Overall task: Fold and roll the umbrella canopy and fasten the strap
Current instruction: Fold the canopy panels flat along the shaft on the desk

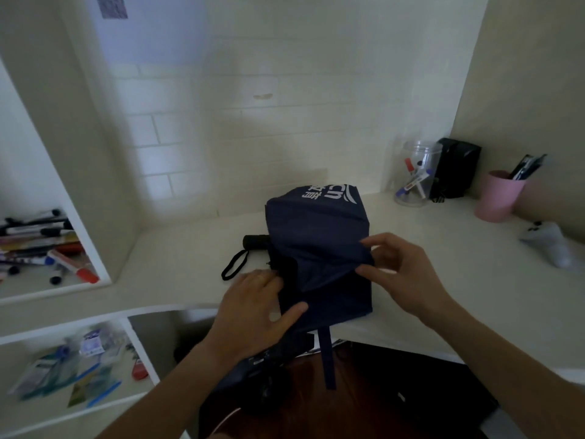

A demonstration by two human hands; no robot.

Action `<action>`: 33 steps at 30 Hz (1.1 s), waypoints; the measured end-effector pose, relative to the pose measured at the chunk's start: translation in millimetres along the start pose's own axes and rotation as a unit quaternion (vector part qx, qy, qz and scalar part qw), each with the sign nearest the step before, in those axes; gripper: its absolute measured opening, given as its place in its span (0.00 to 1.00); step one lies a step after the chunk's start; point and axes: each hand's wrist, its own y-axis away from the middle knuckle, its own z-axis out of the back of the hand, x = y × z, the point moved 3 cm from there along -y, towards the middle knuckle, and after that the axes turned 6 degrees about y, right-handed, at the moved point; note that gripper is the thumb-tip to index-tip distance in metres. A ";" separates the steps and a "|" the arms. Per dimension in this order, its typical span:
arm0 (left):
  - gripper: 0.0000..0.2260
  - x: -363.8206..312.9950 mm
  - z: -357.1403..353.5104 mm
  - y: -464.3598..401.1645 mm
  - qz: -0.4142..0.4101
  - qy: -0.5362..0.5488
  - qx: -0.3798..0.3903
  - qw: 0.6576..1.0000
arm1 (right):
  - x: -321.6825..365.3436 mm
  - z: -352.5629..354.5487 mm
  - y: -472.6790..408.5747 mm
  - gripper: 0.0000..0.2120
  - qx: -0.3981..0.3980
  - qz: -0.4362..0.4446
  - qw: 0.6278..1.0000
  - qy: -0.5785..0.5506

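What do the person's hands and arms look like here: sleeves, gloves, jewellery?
Both the left hand and the right hand are bare, no gloves. Both forearms are uncovered as far as the frame's lower edge, so no sleeve shows. No watch or bracelet is visible. Motion blur hides whether a finger carries a ring.

I face a white brick-patterned wall point(196, 128) in dim light, with a paler bluish patch high on its left part. A plain beige wall point(519, 74) closes the corner to my right. Below me a cream desk point(177, 248) runs from one wall to the other, its front edge curving toward me. On its far right corner I see a clear jar of markers point(414, 174), a black box point(456, 167) just beside it and a pink cup point(498, 196) with pens. On my left a white shelf unit point(91, 236) holds pens and markers point(47, 248) above, papers point(72, 369) below. Under the desk, dark reddish floor point(357, 407) shows.
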 end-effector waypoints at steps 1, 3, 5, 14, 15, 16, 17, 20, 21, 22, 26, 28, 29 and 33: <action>0.22 -4.3 7.5 3.7 0.040 0.031 -0.073 0.996 | -3.9 -1.8 5.1 0.16 -0.005 -0.004 1.000 -0.001; 0.22 -14.3 15.4 4.0 0.150 0.127 -0.123 0.973 | -8.8 -4.6 12.4 0.15 -0.018 -0.019 1.000 -0.013; 0.24 -23.6 11.0 -3.6 0.246 0.213 -0.089 0.941 | -11.5 -6.0 16.3 0.14 -0.028 -0.035 0.999 -0.025; 0.08 -34.2 10.8 -19.2 0.299 0.465 -0.067 0.831 | -2.8 6.9 20.9 0.08 -0.061 -0.105 0.993 0.009; 0.08 -35.2 10.9 -18.1 0.304 0.481 -0.068 0.819 | -2.0 6.0 21.0 0.06 -0.067 -0.110 0.992 0.004; 0.09 -35.5 10.9 -17.2 0.312 0.489 -0.070 0.812 | -1.3 4.7 21.7 0.04 -0.066 -0.122 0.990 -0.010; 0.12 -35.0 10.1 -16.2 0.318 0.489 -0.071 0.809 | -1.8 3.6 22.4 0.03 -0.060 -0.142 0.987 -0.034; 0.25 -33.7 7.4 -12.9 0.318 0.470 -0.071 0.820 | -0.9 1.9 26.2 0.07 -0.020 -0.217 0.966 -0.139; 0.27 -33.3 7.2 -12.1 0.316 0.458 -0.068 0.828 | 0.5 0.7 27.3 0.10 -0.008 -0.238 0.956 -0.169; 0.27 -32.5 6.8 -12.0 0.315 0.449 -0.066 0.833 | 2.4 -0.4 28.0 0.12 -0.003 -0.253 0.949 -0.190; 0.28 -28.8 5.2 -11.5 0.302 0.432 -0.061 0.847 | 5.9 -4.8 28.6 0.18 -0.026 -0.241 0.945 -0.219; 0.29 -26.6 4.9 -9.1 0.295 0.413 -0.058 0.860 | 4.9 -6.3 30.1 0.18 -0.040 -0.235 0.945 -0.224; 0.30 -25.8 5.1 -7.5 0.293 0.399 -0.054 0.867 | 3.8 -7.0 31.1 0.18 -0.049 -0.238 0.944 -0.222; 0.24 -20.7 0.6 -2.9 0.297 0.331 -0.040 0.895 | -2.5 -12.3 33.6 0.15 -0.088 -0.244 0.955 -0.146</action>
